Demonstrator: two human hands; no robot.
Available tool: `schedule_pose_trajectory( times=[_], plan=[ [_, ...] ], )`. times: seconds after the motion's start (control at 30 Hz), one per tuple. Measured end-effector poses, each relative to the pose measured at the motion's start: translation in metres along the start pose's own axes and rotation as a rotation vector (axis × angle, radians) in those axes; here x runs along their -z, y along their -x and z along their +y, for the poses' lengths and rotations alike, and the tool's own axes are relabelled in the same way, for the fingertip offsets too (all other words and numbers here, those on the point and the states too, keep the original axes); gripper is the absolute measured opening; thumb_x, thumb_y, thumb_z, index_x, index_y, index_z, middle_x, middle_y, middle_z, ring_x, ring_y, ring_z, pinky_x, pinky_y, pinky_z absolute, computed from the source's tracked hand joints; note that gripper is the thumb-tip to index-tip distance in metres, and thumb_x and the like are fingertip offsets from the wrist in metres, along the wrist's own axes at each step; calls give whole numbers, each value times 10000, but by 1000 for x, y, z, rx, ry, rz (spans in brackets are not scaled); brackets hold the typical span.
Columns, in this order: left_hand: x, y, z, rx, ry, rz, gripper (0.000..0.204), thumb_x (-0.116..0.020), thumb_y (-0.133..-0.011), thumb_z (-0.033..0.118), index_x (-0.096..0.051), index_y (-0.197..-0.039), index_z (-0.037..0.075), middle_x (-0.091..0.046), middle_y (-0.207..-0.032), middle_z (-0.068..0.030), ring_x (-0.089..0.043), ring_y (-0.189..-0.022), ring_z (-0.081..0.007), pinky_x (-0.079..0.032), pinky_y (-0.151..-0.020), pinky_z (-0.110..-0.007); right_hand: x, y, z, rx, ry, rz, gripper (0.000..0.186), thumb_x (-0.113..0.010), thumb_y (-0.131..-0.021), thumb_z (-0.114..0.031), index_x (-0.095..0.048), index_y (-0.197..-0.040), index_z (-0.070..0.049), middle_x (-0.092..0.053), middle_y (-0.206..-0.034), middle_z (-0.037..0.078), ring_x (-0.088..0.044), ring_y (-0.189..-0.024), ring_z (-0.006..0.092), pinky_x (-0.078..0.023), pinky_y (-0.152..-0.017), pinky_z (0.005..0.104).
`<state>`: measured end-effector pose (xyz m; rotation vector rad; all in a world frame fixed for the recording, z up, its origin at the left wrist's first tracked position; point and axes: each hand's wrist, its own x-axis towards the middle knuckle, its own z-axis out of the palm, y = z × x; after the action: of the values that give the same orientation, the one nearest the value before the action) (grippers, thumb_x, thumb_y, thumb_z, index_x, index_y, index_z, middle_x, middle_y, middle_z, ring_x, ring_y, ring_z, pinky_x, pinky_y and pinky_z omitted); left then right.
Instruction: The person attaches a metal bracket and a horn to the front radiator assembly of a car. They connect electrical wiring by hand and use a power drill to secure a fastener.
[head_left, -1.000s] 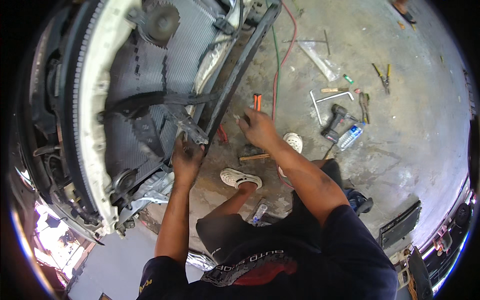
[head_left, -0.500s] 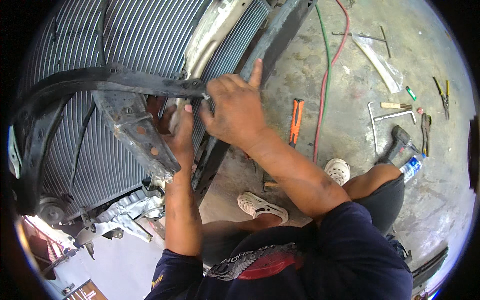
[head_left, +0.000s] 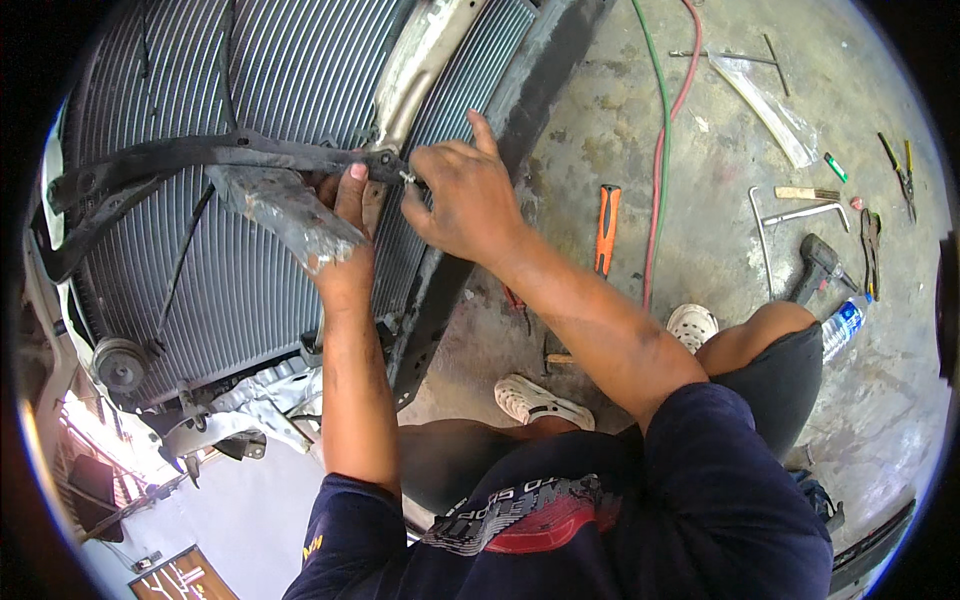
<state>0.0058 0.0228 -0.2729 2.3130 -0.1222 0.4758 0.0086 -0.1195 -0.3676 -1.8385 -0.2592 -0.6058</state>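
Observation:
A black metal bracket (head_left: 265,153), with a long curved bar and a scuffed, tapering arm (head_left: 290,215), lies across the finned radiator (head_left: 255,300). My left hand (head_left: 348,225) is closed round it near its right end, thumb on the bar and other fingers hidden behind. At that end, my right hand (head_left: 462,190) is closed, with thumb and fingertips at a small pale piece (head_left: 408,177) in the bracket's end hole. One finger sticks up. What kind of piece it is cannot be made out. Behind the hands runs a worn whitish metal brace (head_left: 410,75).
A dark beam (head_left: 520,130) edges the radiator. On the concrete floor lie an orange-handled tool (head_left: 607,230), red and green hoses (head_left: 657,190), a plastic bag of pale strips (head_left: 765,110), a power tool (head_left: 818,265), pliers (head_left: 870,250) and a water bottle (head_left: 845,325).
The bracket's left side has lifted and swung away from the radiator's lower left, and its tapering arm sits higher. My left hand has tilted with it; my right hand stays at the bracket's end.

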Motion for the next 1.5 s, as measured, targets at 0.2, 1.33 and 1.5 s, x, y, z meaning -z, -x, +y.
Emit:
schedule_pose_trajectory(
  times=[0.2, 1.33, 1.5],
  plan=[
    [-6, -2, -3, 46, 107, 13, 372, -800, -987, 135, -620, -1270, -26, -715, -1145, -105, -662, -1026, -188, -521, -953, -342, 22, -24, 3, -53, 20, -223, 172, -710, -840, -153, -731, -926, -5, -761, -862, 224, -745, -893, 403, -522, -1026, 517],
    [-15, 3, 3, -21, 18, 111, 388, -841, -951, 93, -584, -1189, -77, -705, -1050, -130, -689, -919, -178, -574, -830, -310, 24, -58, -23, -253, 109, -386, 183, -699, -832, -163, -776, -848, 2, -743, -838, 253, -746, -847, 448, -597, -811, 541],
    [-16, 6, 4, 36, 5, 138, 418, -847, -954, 119, -582, -1223, -60, -678, -1082, -112, -665, -969, -166, -563, -876, -310, 22, -54, -19, -319, -20, -336, 255, -692, -927, -238, -756, -880, 5, -725, -842, 253, -723, -853, 461, -567, -819, 548]
  ],
)
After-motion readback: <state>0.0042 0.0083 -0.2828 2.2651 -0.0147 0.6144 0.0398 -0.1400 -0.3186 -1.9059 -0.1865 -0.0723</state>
